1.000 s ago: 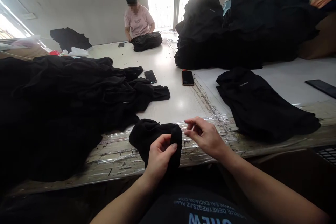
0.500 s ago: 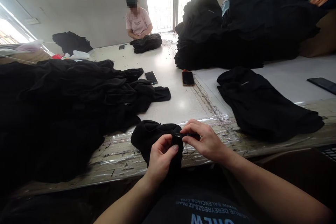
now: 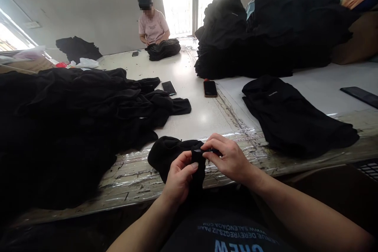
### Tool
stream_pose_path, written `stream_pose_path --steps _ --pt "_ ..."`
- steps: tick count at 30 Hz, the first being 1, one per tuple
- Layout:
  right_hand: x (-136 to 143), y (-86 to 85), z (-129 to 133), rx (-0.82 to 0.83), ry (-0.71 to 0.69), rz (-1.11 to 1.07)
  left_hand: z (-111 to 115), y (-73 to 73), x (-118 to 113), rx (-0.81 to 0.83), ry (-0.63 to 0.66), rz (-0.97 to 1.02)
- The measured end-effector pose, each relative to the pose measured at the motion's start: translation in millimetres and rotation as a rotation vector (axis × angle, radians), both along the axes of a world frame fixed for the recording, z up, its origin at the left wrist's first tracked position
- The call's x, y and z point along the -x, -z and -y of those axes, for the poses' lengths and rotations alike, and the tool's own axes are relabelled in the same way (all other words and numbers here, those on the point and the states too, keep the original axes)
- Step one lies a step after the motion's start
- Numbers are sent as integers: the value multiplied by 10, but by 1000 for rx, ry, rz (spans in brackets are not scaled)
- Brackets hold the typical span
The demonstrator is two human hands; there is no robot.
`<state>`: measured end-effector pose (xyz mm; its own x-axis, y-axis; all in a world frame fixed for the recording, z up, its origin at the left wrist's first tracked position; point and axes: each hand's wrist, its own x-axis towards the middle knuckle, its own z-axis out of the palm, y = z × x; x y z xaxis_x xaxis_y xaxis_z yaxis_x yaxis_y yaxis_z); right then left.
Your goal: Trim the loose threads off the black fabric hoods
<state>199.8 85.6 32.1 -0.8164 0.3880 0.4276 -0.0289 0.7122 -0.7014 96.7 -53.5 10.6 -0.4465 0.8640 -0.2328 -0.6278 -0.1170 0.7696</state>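
A black garment [image 3: 169,153] lies bunched at the table's front edge, part of it hanging over toward my lap. My left hand [image 3: 181,175] is closed, pinching a fold of this cloth between thumb and fingers. Just to its right, my right hand [image 3: 228,157] grips small black-handled snips [image 3: 215,151], mostly covered by the fingers. Their tip meets the cloth beside my left fingertips; whether the blades are apart is too small to tell.
A large heap of black garments [image 3: 73,118] covers the left side. On the right lies a flat black garment [image 3: 295,120], with tall stacks [image 3: 265,39] behind it. Phones [image 3: 210,89] rest mid-table and at right. Across the table a person [image 3: 153,25] handles folded black cloth [image 3: 163,49].
The view has shifted slightly. My left thumb has moved up a little on the cloth, and the snips' tip has shifted slightly left with my right hand.
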Motion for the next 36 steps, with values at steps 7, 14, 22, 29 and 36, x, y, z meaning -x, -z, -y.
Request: stream_pose_path --steps 7,14,22,29,36 --pt "-26 -14 -4 -7 26 -16 14 -17 31 13 5 67" --pt "-50 16 5 -85 90 5 5 -9 24 22 7 63" --pt "-62 11 32 -89 26 21 -9 56 15 47 23 -57" --pt "-149 11 -140 -51 181 14 133 -47 47 88 306 -963" --pt "-31 28 -153 88 257 115 -55 -428 737 193 -312 -1413"
